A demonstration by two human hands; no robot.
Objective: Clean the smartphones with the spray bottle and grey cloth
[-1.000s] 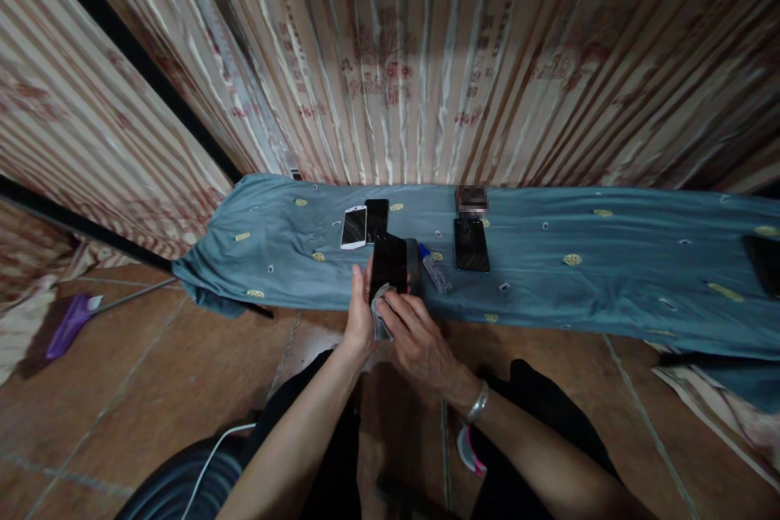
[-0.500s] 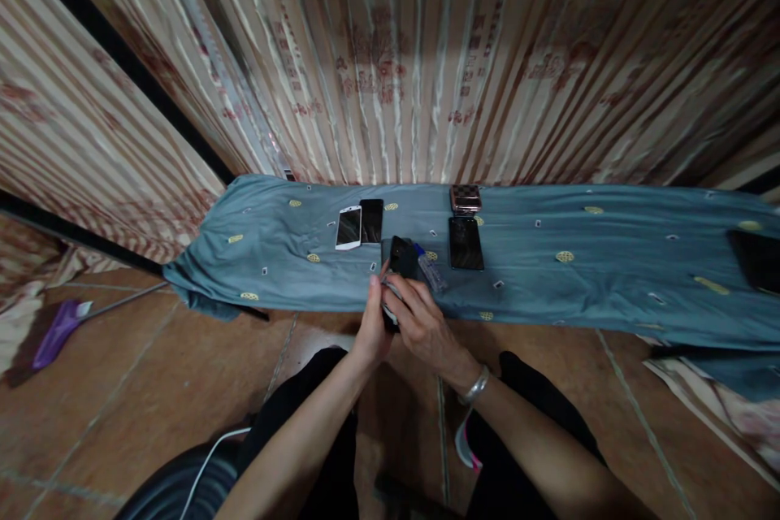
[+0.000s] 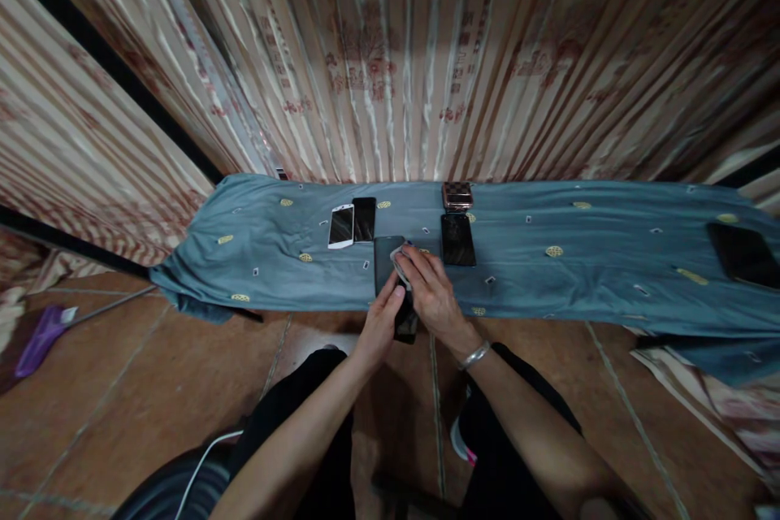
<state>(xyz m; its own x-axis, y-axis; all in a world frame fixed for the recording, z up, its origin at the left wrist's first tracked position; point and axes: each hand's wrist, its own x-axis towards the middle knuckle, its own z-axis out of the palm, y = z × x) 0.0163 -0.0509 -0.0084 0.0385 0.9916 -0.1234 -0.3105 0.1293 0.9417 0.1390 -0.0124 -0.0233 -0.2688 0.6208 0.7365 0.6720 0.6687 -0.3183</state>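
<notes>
My left hand (image 3: pixel 383 317) grips a black phone (image 3: pixel 405 323) by its lower part, just in front of the blue-grey cloth (image 3: pixel 548 276). My right hand (image 3: pixel 430 288) is closed on a small pale wiping cloth (image 3: pixel 400 264) and presses it against the upper part of that phone. A silver bangle (image 3: pixel 474 355) sits on my right wrist. Another dark phone (image 3: pixel 385 258) lies flat on the cloth right behind my hands.
On the cloth lie a white phone (image 3: pixel 340 226), a black phone (image 3: pixel 364 218), another black phone (image 3: pixel 457 239) and a checkered case (image 3: pixel 457 195). A dark device (image 3: pixel 743 254) lies at far right. Striped curtains hang behind. A purple broom (image 3: pixel 40 337) lies on the tiled floor.
The held phone has tipped from upright to lower and nearer me. My right hand with the wiping cloth has slid from its bottom end up to its top. The view has shifted slightly.
</notes>
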